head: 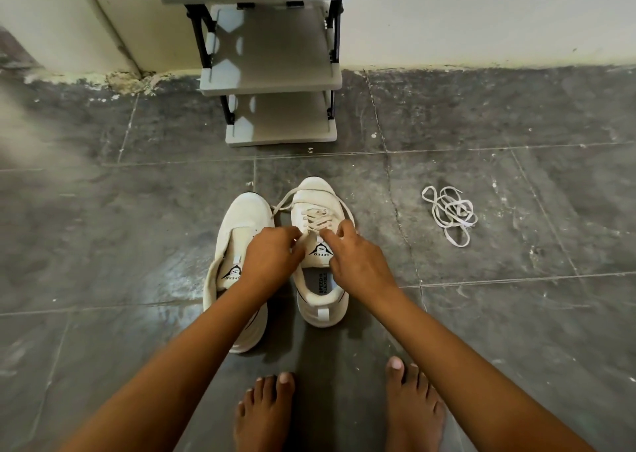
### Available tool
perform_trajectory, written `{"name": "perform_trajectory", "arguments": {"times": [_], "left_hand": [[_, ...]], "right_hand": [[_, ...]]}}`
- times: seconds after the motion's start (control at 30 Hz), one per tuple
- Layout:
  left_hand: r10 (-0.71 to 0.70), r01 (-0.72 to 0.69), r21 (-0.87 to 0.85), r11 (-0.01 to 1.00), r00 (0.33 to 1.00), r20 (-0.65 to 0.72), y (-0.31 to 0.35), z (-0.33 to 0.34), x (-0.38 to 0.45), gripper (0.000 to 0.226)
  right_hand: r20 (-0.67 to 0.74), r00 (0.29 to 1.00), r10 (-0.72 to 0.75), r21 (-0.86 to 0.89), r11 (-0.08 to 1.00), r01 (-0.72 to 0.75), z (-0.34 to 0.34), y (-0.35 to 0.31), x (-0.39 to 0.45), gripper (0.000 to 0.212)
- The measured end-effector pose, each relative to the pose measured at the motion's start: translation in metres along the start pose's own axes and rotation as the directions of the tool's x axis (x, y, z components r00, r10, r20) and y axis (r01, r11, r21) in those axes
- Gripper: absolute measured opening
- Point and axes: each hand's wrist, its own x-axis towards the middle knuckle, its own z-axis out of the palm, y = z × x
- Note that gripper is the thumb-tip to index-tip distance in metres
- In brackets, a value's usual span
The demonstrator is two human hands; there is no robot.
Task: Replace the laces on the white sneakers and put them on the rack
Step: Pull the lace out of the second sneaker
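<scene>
left hand [272, 252] pinching lace at laced right sneaker [320, 245] | right hand [354, 255] pinching same lace | unlaced left sneaker [237, 262] just beside, on floor | loose laces [451, 212] right | rack [275, 73] far, by wall

Bare forearms [192, 341], bare feet [265, 413], no sleeves.

floor [516, 331]: dark grey tiles, pale grout lines, white specks and scuffs | wall [481, 14]: off-white, meets floor at a stained, chipped base | corner [130, 76]: crumbled plaster on the floor | bare feet [337, 413]: flat on tile, toes toward wall
</scene>
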Motion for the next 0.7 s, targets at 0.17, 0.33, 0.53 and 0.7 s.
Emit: {"name": "perform_trajectory", "arguments": {"times": [0.17, 0.33, 0.53, 0.7], "left_hand": [[-0.009, 0.005, 0.102, 0.995, 0.999, 0.031, -0.004, 0.003, -0.003, 0.030], [-0.004, -0.007, 0.184, 0.983, 0.998, 0.059, 0.004, 0.006, -0.001, 0.028], [-0.019, 0.007, 0.210, 0.978, 0.998, 0.056, 0.008, 0.007, 0.000, 0.026], [-0.009, -0.003, 0.199, 0.980, 0.998, 0.060, 0.008, 0.007, -0.001, 0.027]], "right_hand": [[0.005, 0.999, 0.045, -0.064, 0.997, -0.044, -0.009, -0.001, 0.004, 0.042], [0.081, 0.979, 0.188, 0.325, 0.923, -0.205, -0.005, 0.000, 0.018, 0.033], [0.160, 0.967, 0.197, 0.434, 0.866, -0.249, -0.004, 0.002, 0.020, 0.049], [-0.020, 0.996, -0.093, -0.181, 0.980, 0.088, -0.014, 0.010, 0.018, 0.027]]}}
